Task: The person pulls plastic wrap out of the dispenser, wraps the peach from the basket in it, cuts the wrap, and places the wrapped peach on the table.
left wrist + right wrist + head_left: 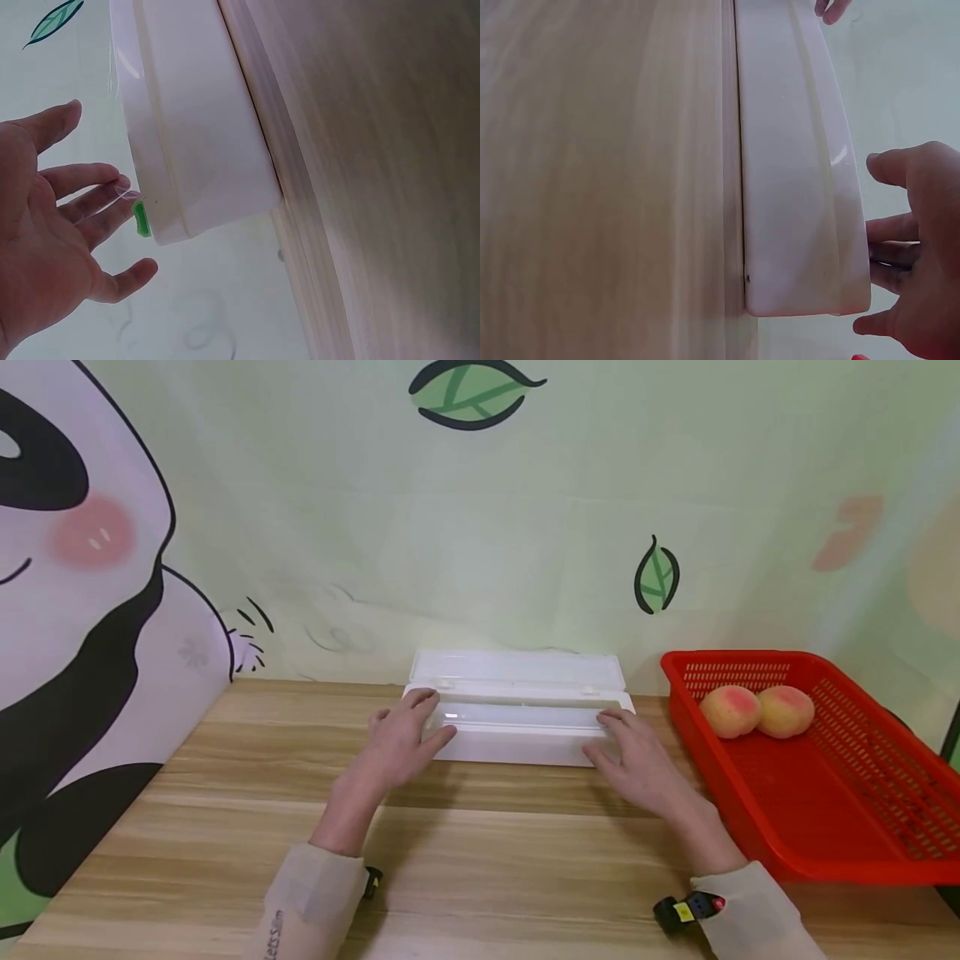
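A long white box [517,748], resembling a cling film dispenser, lies on the wooden table with its lid [517,670] raised at the back. A shiny, clear-looking strip [525,717] runs along its top. My left hand [397,745] is at the box's left end, fingers spread. The left wrist view shows those fingertips by a green tab [141,218], with a wisp of clear film [129,193] at them. At the right end, my right hand [637,760] has its thumb apart from the box, and its fingers reach the top edge; whether they press is hidden.
A red plastic basket [780,852] stands on the right, close beside my right forearm. Two peaches [731,712] sit in its far left corner. Behind the wooden table [480,877] hangs a printed cloth [525,543] with a panda and leaves.
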Demonstrator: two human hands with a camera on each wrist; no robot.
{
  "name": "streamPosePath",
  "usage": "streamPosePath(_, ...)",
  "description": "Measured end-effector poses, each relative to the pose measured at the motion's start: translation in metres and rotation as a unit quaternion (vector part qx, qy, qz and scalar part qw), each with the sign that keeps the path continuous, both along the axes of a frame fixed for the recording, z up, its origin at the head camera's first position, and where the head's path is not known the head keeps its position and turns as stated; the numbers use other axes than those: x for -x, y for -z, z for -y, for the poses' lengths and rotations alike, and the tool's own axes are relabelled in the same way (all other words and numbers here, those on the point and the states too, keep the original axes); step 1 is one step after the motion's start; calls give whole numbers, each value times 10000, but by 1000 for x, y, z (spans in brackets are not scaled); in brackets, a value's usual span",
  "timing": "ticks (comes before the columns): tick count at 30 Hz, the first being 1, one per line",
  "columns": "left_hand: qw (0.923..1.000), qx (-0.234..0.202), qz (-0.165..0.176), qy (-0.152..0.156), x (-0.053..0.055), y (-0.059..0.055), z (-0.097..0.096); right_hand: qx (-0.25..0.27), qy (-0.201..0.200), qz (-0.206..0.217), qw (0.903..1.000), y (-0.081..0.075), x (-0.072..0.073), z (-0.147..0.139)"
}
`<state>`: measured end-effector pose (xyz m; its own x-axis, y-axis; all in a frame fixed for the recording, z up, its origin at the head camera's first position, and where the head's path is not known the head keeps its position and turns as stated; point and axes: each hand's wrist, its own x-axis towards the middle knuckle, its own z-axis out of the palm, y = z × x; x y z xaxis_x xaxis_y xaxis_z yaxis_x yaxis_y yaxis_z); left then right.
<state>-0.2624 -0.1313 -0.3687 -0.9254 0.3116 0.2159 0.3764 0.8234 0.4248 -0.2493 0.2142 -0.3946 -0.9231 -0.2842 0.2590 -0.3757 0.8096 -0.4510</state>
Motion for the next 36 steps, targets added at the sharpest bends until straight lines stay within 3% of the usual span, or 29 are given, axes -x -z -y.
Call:
streamPosePath(15, 9998, -203, -42, -50, -1, -1, 1, 324, -151, -481, 9982, -4, 1, 3)
streamPosePath(23, 9987, -504, -107, -25, -1, -3, 1, 707, 67, -1069, 9917, -5, 4, 7)
streamPosePath(29, 9949, -886, -473, 112, 0, -3, 0, 840, 212, -1091, 9903, -7, 3, 8)
streamPosePath(36, 9864, -1180, -1147, -50, 3, -1, -3, 1040, 409, -1156, 9870, -10, 2, 10)
